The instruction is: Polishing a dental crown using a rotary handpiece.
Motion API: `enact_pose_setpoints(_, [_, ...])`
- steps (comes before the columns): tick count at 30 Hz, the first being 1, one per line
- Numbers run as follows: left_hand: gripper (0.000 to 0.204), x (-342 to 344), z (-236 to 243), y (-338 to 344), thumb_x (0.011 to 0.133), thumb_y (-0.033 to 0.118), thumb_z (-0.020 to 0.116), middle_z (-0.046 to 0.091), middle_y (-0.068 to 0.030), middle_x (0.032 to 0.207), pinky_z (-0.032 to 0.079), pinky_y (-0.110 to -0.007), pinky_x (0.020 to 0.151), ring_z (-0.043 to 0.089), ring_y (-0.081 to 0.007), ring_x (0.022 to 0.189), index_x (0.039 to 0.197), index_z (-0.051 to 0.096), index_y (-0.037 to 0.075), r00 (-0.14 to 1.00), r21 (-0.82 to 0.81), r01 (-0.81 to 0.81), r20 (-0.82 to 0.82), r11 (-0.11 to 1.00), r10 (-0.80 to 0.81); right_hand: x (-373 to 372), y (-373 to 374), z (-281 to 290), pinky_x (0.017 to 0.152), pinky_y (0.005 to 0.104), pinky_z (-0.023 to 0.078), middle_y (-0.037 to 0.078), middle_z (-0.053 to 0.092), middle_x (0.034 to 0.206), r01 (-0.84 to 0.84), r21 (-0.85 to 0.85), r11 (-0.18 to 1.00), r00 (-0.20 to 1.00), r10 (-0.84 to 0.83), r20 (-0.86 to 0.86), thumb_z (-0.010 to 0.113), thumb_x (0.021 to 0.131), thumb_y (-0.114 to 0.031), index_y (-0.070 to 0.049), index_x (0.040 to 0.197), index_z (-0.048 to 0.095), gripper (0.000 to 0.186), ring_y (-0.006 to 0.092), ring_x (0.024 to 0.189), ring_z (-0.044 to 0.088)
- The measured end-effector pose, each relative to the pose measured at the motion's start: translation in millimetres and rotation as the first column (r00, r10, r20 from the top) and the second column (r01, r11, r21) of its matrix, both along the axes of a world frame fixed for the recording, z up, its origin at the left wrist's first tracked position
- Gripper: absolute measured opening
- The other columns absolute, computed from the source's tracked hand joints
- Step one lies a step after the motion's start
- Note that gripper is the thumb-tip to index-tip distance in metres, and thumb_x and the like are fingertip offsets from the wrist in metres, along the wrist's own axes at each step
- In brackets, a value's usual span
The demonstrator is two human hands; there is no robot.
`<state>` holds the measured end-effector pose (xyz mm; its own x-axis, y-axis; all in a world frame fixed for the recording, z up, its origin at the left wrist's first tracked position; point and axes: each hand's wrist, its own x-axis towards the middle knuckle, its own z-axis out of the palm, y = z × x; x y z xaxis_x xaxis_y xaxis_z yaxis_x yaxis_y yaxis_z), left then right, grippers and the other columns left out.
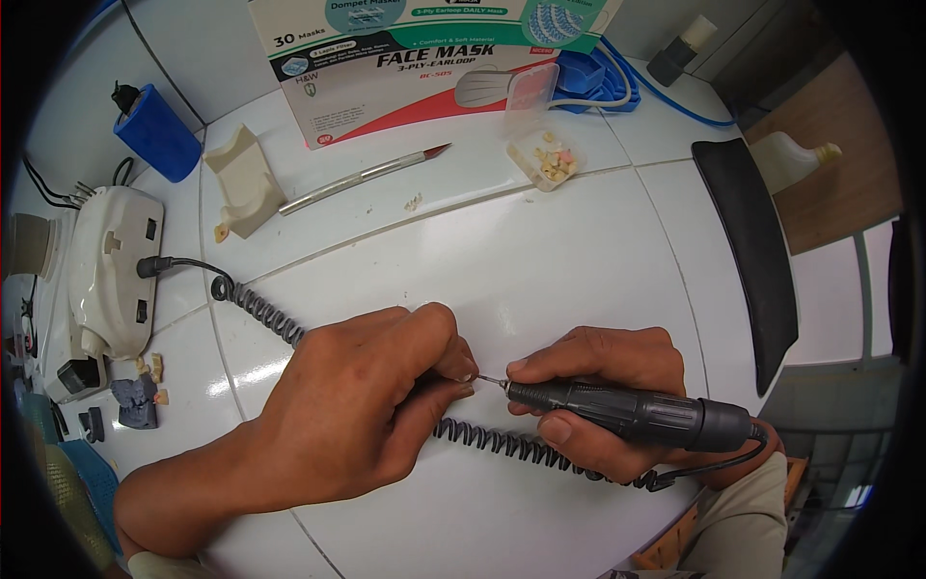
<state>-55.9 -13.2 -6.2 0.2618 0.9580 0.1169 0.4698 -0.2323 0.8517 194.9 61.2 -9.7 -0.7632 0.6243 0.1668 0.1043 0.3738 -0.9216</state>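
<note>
The counter (pixel 540 261) is white and glossy, made of large tiles with thin joints, and its far-right edge falls to a lower floor area beyond the right hand (pixel 588 386). This hand is closed around a dark handpiece (pixel 627 410), which lies almost level, with its thin tip pointing to the left hand (pixel 367 405). The left hand is closed in a pinch, its fingertips (pixel 466 372) pressed together just at the tip; what they hold is too small and too covered to make out. A black coiled cord (pixel 260 314) runs from behind the left hand, passes under both hands and comes back to the rear end of the handpiece. Far to the left of the left hand stands a white control box (pixel 111 265), where the cord is plugged in. Above the hands, well apart, lie a knife (pixel 367 176), a small clear tray (pixel 543 159) with pale pieces, and a mask box (pixel 424 58), cut off by the top edge. A blue bottle (pixel 156 132) stands beyond the control box. A black pad (pixel 757 241) lies on the counter's edge, past the right hand. Between the hands and the knife the counter is bare and open.
</note>
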Motion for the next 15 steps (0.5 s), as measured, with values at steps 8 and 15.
enact_pose_setpoints(8, [0.018,-0.4,-0.2,1.1,0.086,-0.009,0.077,0.076,-0.0147,0.097,0.061,-0.032,0.068,0.077,-0.0254,0.081,0.094,0.063,-0.002,1.0,0.013,0.011,-0.005,1.0,-0.011,-0.6,0.0,-2.6,0.067,0.0305,0.062,0.017,0.079,0.089,0.006,0.014,1.0,1.0,-0.006,-0.007,0.08,0.087,-0.015,0.002,0.117,0.075,0.035,0.0231,0.076,0.08])
enact_pose_setpoints(15, [0.018,-0.6,-0.9,1.1,0.085,-0.009,0.077,0.076,-0.0144,0.097,0.061,-0.033,0.068,0.077,-0.0262,0.083,0.094,0.063,-0.001,1.0,0.028,0.015,-0.016,0.999,-0.015,-0.3,0.2,-2.7,0.066,0.0302,0.062,0.017,0.079,0.089,0.008,0.015,1.0,1.0,-0.008,-0.006,0.081,0.086,-0.015,0.001,0.117,0.075,0.035,0.0229,0.076,0.079])
